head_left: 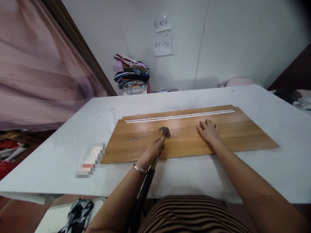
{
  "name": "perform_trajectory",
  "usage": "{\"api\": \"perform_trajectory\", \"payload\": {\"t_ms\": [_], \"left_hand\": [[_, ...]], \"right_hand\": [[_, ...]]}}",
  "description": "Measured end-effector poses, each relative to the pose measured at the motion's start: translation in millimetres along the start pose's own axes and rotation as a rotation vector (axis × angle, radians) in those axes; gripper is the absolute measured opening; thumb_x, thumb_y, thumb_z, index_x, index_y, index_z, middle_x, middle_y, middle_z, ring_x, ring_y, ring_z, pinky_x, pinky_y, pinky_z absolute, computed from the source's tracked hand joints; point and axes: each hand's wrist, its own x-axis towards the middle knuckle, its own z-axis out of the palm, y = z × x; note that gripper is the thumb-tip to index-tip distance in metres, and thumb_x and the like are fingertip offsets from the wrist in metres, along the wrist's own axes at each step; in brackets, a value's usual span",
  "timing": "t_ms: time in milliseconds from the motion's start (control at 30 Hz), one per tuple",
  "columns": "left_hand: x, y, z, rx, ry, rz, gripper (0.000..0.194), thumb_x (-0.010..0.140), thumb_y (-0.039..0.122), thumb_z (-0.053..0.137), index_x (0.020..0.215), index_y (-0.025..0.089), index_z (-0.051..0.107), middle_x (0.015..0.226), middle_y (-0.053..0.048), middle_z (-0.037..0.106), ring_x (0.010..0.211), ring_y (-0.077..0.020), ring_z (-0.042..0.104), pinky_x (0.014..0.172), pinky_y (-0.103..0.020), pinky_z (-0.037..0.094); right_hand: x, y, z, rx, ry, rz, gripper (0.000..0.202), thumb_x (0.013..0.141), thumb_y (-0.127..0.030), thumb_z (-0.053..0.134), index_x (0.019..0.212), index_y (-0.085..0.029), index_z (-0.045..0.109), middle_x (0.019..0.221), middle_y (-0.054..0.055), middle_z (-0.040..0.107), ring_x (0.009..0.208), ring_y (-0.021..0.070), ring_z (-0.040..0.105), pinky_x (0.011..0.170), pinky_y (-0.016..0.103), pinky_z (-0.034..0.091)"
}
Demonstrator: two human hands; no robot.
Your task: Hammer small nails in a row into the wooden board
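My left hand (154,149) is closed around a claw hammer (166,131), gripping it just below the metal head. Its dark handle slants back toward my body. The head is over a wooden board (247,132), close to the left end of a row of small dark nails or nail marks (182,136); whether the head touches the board I cannot tell. My right hand (209,131) rests on the board to the right of that row, fingers apart and holding nothing. Left of the hammer lies a small pile of loose nails (133,139).
Two white strips (179,116) run along the board's far side. The board lies on a white-covered table (70,136); a blurred-out object (91,160) is at its left. Folded clothes (132,74) are stacked behind, with paper notes (164,44) on the wall. A pink curtain (43,71) hangs at left.
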Motion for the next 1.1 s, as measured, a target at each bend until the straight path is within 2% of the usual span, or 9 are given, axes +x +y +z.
{"api": "perform_trajectory", "payload": {"t_ms": [1100], "left_hand": [[-2.1,1.4,2.3,-0.022,0.003,0.02,0.041,0.079,0.059,0.058,0.084,0.019,0.05,0.066,0.005,0.05,0.042,-0.0043,0.04,0.037,-0.018,0.028]], "right_hand": [[-0.3,-0.9,-1.7,0.008,-0.007,0.002,0.047,0.095,-0.048,0.033,0.124,-0.023,0.06,0.137,0.015,0.051,0.132,0.0285,0.037,0.105,0.051,0.027]]}}
